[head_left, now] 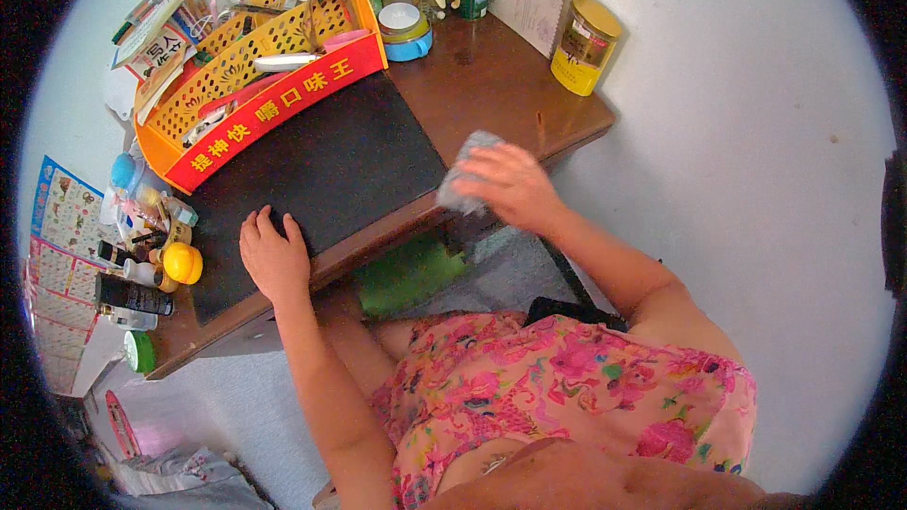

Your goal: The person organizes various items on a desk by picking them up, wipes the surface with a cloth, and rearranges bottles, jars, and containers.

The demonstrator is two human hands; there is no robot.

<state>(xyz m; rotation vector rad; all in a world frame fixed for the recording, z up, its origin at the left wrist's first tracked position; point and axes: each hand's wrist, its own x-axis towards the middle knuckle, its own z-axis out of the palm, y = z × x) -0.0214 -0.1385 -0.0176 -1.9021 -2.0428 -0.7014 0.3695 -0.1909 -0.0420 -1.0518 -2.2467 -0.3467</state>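
1. Nearest the head camera is my pink garment with its multicoloured floral print (567, 378), at 5 o'clock from the picture's middle.
2. My right hand (515, 187), slightly blurred, grasps a crumpled, thin-looking grey cloth (455, 193) at 12 o'clock, by the front edge of the dark brown wooden desk (472, 76); I cannot tell whether the cloth touches the desk.
3. I judge the cloth light, limp, hard to damage and not slippery; a bunched fold near its middle, under spread fingers, should give me the surest hold, since a loose corner would flop.
4. My left hand (276, 255), at 9 o'clock, lies palm down on the flat black desk mat (350, 161), holding nothing.
5. At 10 o'clock stands a yellow perforated tray with a red front panel (283, 106); at 1 o'clock, a yellow gold-lidded jar (586, 49).
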